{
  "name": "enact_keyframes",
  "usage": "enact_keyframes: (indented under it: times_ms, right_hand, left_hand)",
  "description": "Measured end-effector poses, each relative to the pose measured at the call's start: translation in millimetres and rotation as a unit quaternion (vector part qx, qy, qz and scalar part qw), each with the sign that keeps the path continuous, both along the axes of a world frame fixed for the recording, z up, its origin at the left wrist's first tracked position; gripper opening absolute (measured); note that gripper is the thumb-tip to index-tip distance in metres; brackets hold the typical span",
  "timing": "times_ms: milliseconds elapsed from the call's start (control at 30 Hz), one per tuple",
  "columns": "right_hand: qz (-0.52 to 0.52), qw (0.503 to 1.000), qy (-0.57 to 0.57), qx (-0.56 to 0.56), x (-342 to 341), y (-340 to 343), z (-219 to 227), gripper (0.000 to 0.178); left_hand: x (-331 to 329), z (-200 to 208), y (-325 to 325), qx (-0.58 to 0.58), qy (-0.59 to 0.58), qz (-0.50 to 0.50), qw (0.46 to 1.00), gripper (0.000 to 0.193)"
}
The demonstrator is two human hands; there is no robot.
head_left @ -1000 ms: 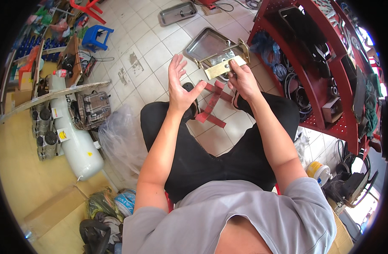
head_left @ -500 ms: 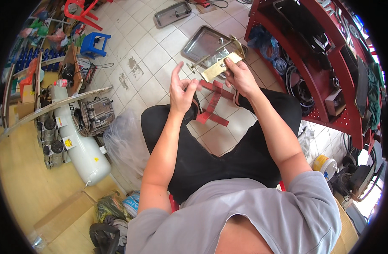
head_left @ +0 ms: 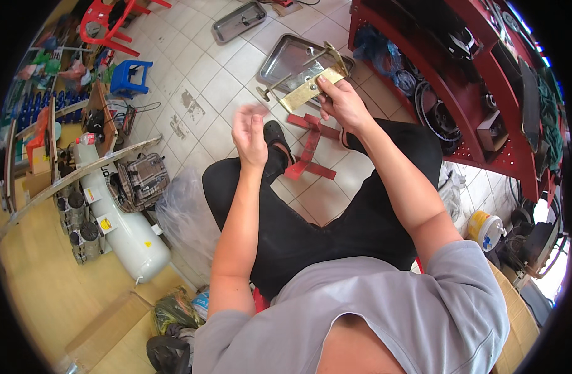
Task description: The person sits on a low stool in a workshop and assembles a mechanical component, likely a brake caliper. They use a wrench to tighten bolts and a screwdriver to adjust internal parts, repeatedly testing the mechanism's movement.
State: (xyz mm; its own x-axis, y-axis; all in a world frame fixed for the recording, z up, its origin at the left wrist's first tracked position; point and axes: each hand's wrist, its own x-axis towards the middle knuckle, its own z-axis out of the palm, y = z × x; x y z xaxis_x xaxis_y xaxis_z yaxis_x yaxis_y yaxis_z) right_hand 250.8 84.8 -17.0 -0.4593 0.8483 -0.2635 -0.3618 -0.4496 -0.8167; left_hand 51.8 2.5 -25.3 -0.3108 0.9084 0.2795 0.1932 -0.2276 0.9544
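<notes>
In my right hand [head_left: 347, 107] is a brass-coloured metal bracket [head_left: 298, 97], a flat plate joined to a rod frame. The thumb lies on top of the plate and the fingers curl under it. The bracket is held in the air, tilted, over the near edge of a metal tray [head_left: 281, 59] on the floor. My left hand [head_left: 251, 142] is raised to the left of the bracket, apart from it, with nothing visible in it. Its fingers are stretched upward and blurred by motion. Below the hands, between my feet, a red metal stand [head_left: 307, 153] sits on the tiles.
A second tray [head_left: 239, 23] lies farther off. At the right stands a red shelf unit [head_left: 485, 93] with parts on it. To the left are a blue stool [head_left: 130, 79], a red chair [head_left: 108, 28], a white tank [head_left: 125, 234] and a plastic bag [head_left: 186, 209]. A white bucket [head_left: 483, 229] stands right.
My left hand has moved left and down, away from the bracket, its fingers now blurred. My right hand still holds the bracket, slightly farther left in view. The whole view has shifted a little.
</notes>
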Motion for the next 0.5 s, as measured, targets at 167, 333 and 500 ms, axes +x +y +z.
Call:
enact_keyframes:
  times_ms: [167, 333, 500]
  right_hand:
    - [0.012, 1.000, -0.001, 0.006, 2, 2, -8, 0.031]
    - [0.002, 1.000, 0.020, -0.005, 1, 1, 0, 0.030]
    - [0.019, 1.000, 0.006, -0.002, 3, 3, -4, 0.028]
  left_hand:
    - [14, 5, 4, 0.013, -0.060, -0.050, 0.997, 0.049]
    - [-16, 1, 2, -0.170, -0.044, -0.127, 0.976, 0.067]
    - [9, 3, 12, -0.046, -0.053, -0.048, 0.996, 0.069]
